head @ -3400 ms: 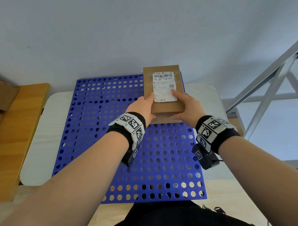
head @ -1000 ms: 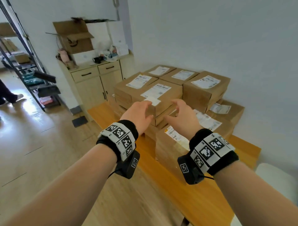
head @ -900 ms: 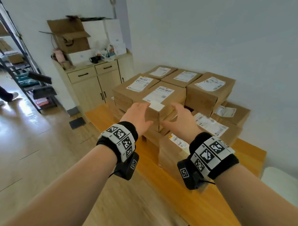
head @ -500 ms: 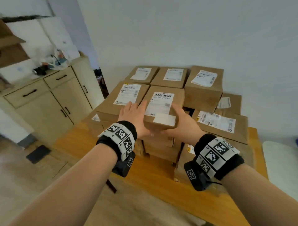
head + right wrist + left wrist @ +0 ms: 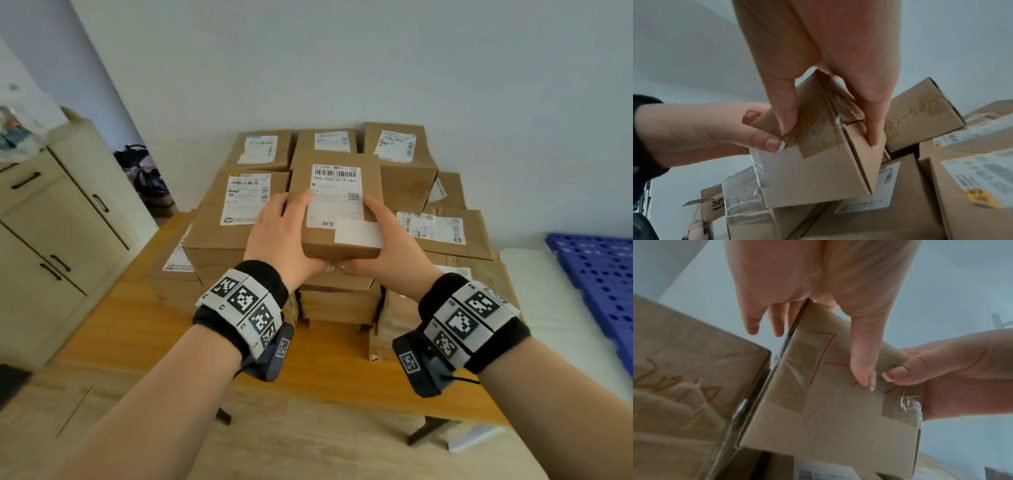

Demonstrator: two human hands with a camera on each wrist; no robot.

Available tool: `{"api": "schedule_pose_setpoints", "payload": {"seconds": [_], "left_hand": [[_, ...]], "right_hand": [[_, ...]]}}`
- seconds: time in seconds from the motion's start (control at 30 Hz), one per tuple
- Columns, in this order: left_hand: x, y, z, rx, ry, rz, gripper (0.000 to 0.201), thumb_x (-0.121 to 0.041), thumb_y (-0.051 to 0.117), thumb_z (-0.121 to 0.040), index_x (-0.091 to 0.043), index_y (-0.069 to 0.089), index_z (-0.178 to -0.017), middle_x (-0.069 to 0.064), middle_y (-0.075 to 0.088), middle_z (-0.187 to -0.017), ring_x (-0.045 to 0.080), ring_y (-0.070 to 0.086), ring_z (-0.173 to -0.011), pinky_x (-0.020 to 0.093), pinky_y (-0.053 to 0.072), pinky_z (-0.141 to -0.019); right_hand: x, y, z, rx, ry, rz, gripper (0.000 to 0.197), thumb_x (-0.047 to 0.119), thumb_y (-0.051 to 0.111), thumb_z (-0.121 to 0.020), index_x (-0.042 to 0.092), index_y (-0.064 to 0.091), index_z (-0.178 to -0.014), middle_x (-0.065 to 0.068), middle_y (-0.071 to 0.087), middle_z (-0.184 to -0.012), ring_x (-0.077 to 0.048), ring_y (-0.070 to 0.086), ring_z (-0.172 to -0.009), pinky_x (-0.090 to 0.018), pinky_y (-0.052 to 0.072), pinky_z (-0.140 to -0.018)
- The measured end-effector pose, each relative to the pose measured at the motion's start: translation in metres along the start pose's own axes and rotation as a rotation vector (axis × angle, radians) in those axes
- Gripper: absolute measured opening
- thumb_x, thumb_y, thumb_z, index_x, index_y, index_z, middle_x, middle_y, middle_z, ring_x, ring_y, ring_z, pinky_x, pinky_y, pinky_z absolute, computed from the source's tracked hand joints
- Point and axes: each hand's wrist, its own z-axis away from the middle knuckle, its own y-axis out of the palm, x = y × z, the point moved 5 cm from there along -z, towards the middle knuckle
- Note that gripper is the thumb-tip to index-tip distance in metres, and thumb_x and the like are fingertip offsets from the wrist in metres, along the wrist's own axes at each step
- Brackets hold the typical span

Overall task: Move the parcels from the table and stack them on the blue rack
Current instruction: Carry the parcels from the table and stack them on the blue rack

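Note:
A small brown parcel (image 5: 337,205) with a white barcode label is held between both hands, raised a little above the pile of parcels (image 5: 442,236) on the wooden table (image 5: 325,363). My left hand (image 5: 287,236) grips its left side, thumb on the near face. My right hand (image 5: 387,243) grips the right side the same way. In the left wrist view the parcel (image 5: 828,415) shows tape and orange writing under my left thumb (image 5: 863,363). The right wrist view shows the parcel (image 5: 818,170) tilted over the boxes below. The blue rack (image 5: 596,277) lies at the far right.
A cream cabinet (image 5: 54,240) stands to the left of the table. A dark bag (image 5: 144,171) sits on the floor by the wall behind it. The rack rests on a white surface (image 5: 534,294). Taller parcels (image 5: 400,164) flank the held one at the back.
I turned from the rack to the table and both hands reached in. They closed on the top front parcel and have raised it off the pile.

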Motion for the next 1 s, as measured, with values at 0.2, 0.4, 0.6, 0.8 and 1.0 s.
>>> {"api": "schedule_pose_setpoints", "payload": {"seconds": [0.2,0.4,0.6,0.8,1.0], "left_hand": [[-0.045,-0.002,0.003,-0.044,0.059,0.097,0.107,-0.037,0.084,-0.060,-0.028,0.021,-0.145,0.006,0.013,-0.152,0.021,0.024,-0.136,0.029,0.028,-0.105],[-0.130,0.030,0.017,-0.032,0.113,0.166,0.104,-0.034,0.084,-0.062,-0.027,0.022,-0.145,0.005,0.009,-0.152,0.019,0.026,-0.136,0.020,0.024,-0.098],[-0.258,0.081,0.038,-0.008,0.185,0.206,0.104,-0.034,0.084,-0.063,-0.026,0.021,-0.145,0.006,0.010,-0.151,0.021,0.026,-0.136,0.026,0.027,-0.106],[-0.371,0.138,0.055,0.062,0.242,0.223,0.103,-0.033,0.083,-0.064,-0.023,0.021,-0.146,0.007,0.011,-0.151,0.021,0.024,-0.136,0.024,0.023,-0.107],[-0.441,0.196,0.046,0.186,0.271,0.224,0.101,-0.036,0.082,-0.065,-0.024,0.022,-0.145,0.006,0.013,-0.148,0.021,0.034,-0.131,0.024,0.032,-0.104]], "right_hand": [[0.002,-0.044,0.021,-0.094,-0.043,-0.011,0.099,0.014,0.081,-0.066,0.027,0.023,-0.145,0.008,0.041,-0.132,-0.012,0.043,-0.120,-0.035,0.043,-0.101],[-0.030,-0.122,0.067,-0.190,-0.050,0.009,0.100,0.014,0.084,-0.063,0.028,0.027,-0.144,0.009,0.044,-0.129,-0.011,0.043,-0.119,-0.031,0.042,-0.099],[-0.078,-0.233,0.139,-0.251,-0.041,0.014,0.096,0.011,0.083,-0.065,0.023,0.029,-0.143,0.011,0.045,-0.124,-0.006,0.044,-0.114,-0.017,0.042,-0.090],[-0.141,-0.327,0.201,-0.312,0.056,0.058,0.095,0.015,0.082,-0.066,0.029,0.029,-0.143,0.009,0.047,-0.129,-0.010,0.045,-0.117,-0.028,0.042,-0.097],[-0.204,-0.388,0.228,-0.347,0.175,0.045,0.091,0.012,0.081,-0.067,0.027,0.033,-0.143,0.007,0.046,-0.125,-0.013,0.045,-0.117,-0.034,0.042,-0.101]]}}
